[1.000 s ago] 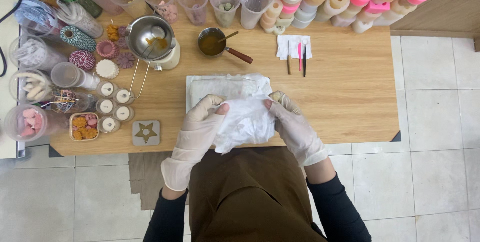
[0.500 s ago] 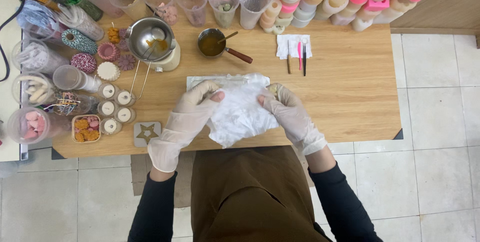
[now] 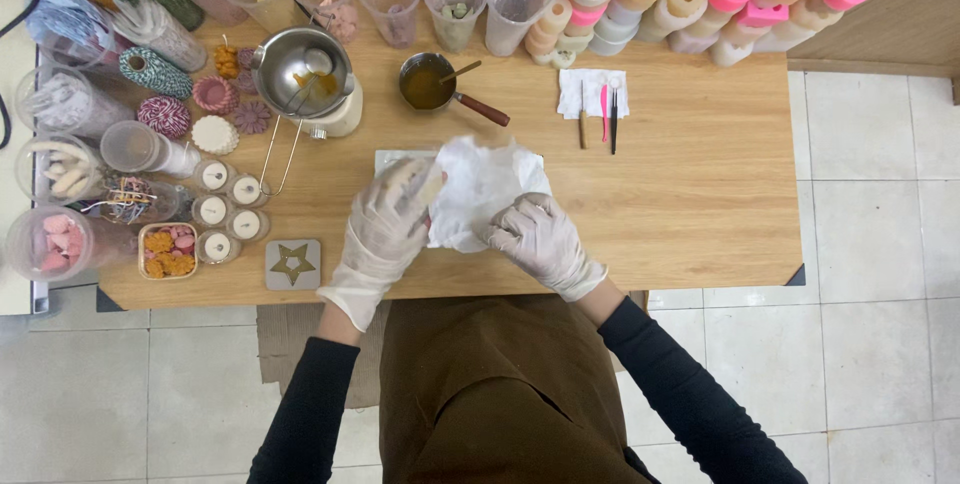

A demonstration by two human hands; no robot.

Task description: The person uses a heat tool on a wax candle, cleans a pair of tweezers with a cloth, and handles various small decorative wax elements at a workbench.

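Crumpled white tissue (image 3: 482, 187), table ctr

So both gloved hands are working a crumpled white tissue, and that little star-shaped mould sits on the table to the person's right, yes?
Not quite. The head view shows both hands, left hand and right hand, on the white tissue, but the star-shaped mould sits to the person's left.

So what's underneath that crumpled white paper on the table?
A pale flat tray shows only at its upper left corner beyond the white paper. The paper and both gloved hands cover the rest, so whatever it holds stays hidden.
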